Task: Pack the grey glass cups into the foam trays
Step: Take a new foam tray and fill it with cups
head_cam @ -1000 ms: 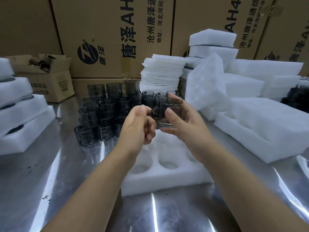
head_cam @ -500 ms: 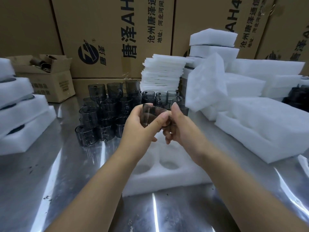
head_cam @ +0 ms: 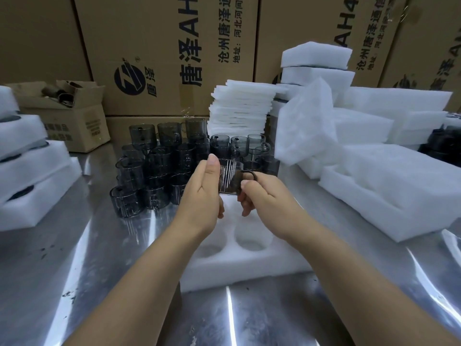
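- The left hand [head_cam: 202,193] grips one grey glass cup [head_cam: 230,179] from its left side: the thumb stands up along the glass wall and the other fingers curl below it.
- The right hand [head_cam: 268,196] holds the same cup at the handle side. Its thumb lies just under the dark handle loop and its fingers are curled. How the fingers pass the loop, one cannot tell.
- The cup is in the air between both hands, above the far part of the foam tray [head_cam: 249,268], and it touches no hole. The glass is a little blurred, so its exact tilt is not clear.
- The foam tray lies flat on the shiny metal table [head_cam: 74,270], just under the wrists. Two round holes in it show and hold nothing; the hands hide the rest.
- Behind the hands, a group of grey cups [head_cam: 159,171] stands close together on the table, some stacked on others.
- To the left, thick foam trays [head_cam: 30,171] are piled, with dark shapes in their slots.
- To the right lie big white foam blocks [head_cam: 399,191], and one foam piece [head_cam: 306,126] leans tilted against them.
- Behind the cups is a stack of thin foam sheets [head_cam: 242,108].
- Far left, a small open cardboard box [head_cam: 72,121] sits on the table.
- Large brown cartons [head_cam: 162,46] with printed letters form the back wall.
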